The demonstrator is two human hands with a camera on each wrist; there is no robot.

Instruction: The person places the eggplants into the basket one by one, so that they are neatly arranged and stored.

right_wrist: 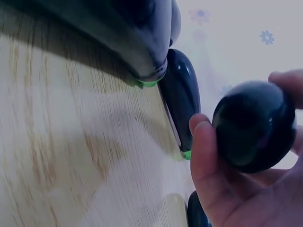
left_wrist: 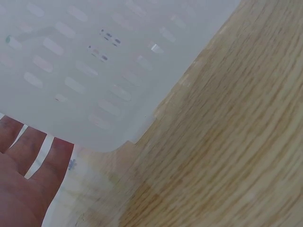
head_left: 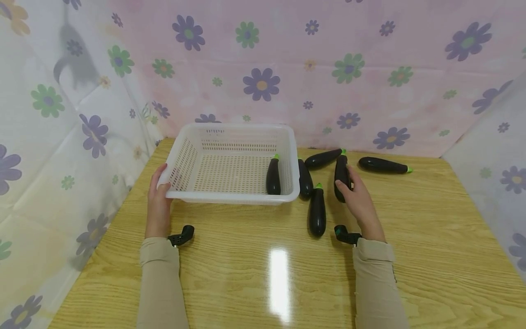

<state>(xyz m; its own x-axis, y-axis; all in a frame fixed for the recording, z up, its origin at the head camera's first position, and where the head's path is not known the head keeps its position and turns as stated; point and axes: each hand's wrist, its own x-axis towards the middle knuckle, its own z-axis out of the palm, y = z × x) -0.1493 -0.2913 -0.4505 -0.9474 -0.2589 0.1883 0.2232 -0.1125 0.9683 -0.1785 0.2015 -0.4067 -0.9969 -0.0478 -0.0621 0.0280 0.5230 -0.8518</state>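
My left hand (head_left: 158,203) grips the near left corner of a white plastic basket (head_left: 230,198), its thumb over the rim. In the left wrist view its fingers (left_wrist: 57,163) lie against the outside of the slotted wall. One eggplant (head_left: 273,177) lies inside the basket at the right. My right hand (head_left: 362,203) holds another eggplant (head_left: 341,173) between thumb and fingers, right of the basket. The right wrist view shows the rounded end of that held eggplant (right_wrist: 253,126); whether it touches the table is unclear.
Beside the basket's right wall lies an eggplant (head_left: 305,180), partly hidden by the rim. Others lie nearby: one in front (head_left: 318,212), one behind (head_left: 323,158) and one farther right (head_left: 384,165). A flowered cloth (head_left: 287,55) hangs behind the wooden table (head_left: 230,265).
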